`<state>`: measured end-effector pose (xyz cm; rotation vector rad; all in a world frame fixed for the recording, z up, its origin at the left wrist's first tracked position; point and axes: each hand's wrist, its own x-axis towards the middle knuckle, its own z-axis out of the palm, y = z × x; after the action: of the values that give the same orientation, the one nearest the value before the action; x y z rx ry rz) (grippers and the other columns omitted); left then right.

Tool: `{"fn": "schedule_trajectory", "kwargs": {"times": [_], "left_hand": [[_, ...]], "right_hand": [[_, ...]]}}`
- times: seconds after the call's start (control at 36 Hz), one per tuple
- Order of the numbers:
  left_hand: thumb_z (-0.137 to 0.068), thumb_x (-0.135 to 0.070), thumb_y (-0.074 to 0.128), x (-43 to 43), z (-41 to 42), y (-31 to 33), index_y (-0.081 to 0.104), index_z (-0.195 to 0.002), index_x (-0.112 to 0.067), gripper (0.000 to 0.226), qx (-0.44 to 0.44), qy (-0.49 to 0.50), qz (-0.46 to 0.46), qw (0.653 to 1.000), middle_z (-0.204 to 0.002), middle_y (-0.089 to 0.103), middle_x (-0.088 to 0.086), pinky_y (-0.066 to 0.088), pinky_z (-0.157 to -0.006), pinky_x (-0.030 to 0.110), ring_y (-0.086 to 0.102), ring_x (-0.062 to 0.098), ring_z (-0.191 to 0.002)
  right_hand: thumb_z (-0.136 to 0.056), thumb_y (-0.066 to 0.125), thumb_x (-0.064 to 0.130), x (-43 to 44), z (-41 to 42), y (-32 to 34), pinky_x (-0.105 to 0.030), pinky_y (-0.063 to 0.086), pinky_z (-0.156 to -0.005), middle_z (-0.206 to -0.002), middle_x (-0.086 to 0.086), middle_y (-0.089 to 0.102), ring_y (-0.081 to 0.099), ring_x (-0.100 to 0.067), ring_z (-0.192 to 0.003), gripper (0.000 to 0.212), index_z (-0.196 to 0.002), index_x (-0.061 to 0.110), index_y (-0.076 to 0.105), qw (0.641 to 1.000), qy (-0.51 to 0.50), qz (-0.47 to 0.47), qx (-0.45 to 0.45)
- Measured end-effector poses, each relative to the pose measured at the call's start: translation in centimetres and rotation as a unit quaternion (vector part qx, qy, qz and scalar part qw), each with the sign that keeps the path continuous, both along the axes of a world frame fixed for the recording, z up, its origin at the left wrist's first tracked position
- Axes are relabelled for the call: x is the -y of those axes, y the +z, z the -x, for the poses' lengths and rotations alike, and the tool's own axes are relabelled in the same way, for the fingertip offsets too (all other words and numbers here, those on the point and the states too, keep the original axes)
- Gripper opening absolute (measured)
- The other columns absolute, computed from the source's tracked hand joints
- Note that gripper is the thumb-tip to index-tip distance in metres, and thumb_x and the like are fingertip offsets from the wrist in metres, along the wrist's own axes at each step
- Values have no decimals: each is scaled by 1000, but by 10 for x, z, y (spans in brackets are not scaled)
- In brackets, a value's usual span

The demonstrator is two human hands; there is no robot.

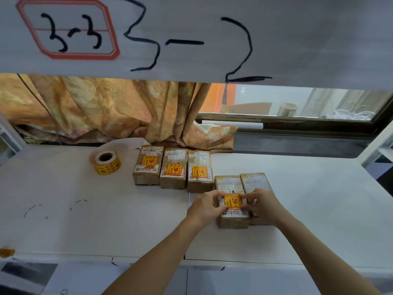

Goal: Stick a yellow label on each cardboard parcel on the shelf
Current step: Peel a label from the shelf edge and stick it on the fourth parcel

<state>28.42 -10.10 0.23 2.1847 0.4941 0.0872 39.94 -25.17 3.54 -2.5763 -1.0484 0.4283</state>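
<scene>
Pressing a yellow label [232, 202] flat on the fourth parcel [232, 201], right and nearer of the label roll [105, 163]. Left hand [207, 204] and right hand [262, 203] with fingers closed onto the label's side edges. Risk of a crease or crooked label if pressed unevenly on the glossy tape. Brown boxy cardboard, smooth white shelf [85, 209]. Fifth parcel [256, 184], touching on the right, not yet labelled.

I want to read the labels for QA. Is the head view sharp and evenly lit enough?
Head view: soft throughout, small print on the parcels unreadable; wide-angle bending at the edges; bright window behind; the label partly hidden by the left hand and right hand.
</scene>
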Motion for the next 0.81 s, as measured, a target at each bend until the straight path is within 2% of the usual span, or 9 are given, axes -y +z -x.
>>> {"fn": "schedule_trajectory", "kwargs": {"times": [0.08,0.19,0.33,0.5,0.61,0.72,0.81], "left_hand": [[-84,-38,65,2,1,1,51,-129,-30,47,0,3,4,1000,-109,66,13,39,-57,24,62,25,-95],[-85,-37,65,4,3,3,51,-129,-30,47,2,10,5,1000,-110,65,15,37,-56,21,61,28,-99],[-88,-35,62,9,6,3,49,-130,-30,44,14,13,7,1000,-113,65,16,47,-64,29,61,31,-100],[-90,-40,57,18,9,-5,44,-133,-36,45,25,37,-47,998,-112,66,5,49,-64,28,61,23,-95],[-89,-40,60,17,10,1,51,-128,-31,41,41,47,-91,994,-101,68,3,46,-59,24,62,18,-86],[-90,-37,59,20,11,4,57,-119,-28,30,59,39,-123,990,-97,69,1,54,-64,28,63,16,-83],[-91,-35,56,25,13,8,60,-115,-23,27,72,28,-162,984,-100,62,2,52,-66,26,60,15,-84]], "right_hand": [[-84,64,29,1,3,-1,-24,42,-74,-95,-6,57,49,-17,-80,39,-122,25,59,1000,1,5,2],[-85,63,29,1,4,0,-27,44,-77,-95,-9,61,50,-17,-79,38,-122,26,59,1000,5,9,7],[-86,62,29,1,6,0,-23,42,-73,-95,-8,61,50,-16,-78,38,-124,26,57,1000,3,9,7],[-93,51,26,4,16,-5,-18,36,-74,-95,0,46,44,-13,-82,39,-132,26,48,999,-7,-1,34],[-93,50,26,4,19,-3,-19,37,-75,-105,-5,54,43,-12,-83,38,-132,26,49,999,-5,-4,54],[-91,54,27,6,24,-1,-24,45,-78,-106,-6,57,50,-15,-85,35,-125,24,55,997,-12,-16,73],[-91,54,26,9,28,1,-27,47,-78,-106,-5,57,56,-19,-90,30,-120,22,60,995,-12,-33,91]]}}
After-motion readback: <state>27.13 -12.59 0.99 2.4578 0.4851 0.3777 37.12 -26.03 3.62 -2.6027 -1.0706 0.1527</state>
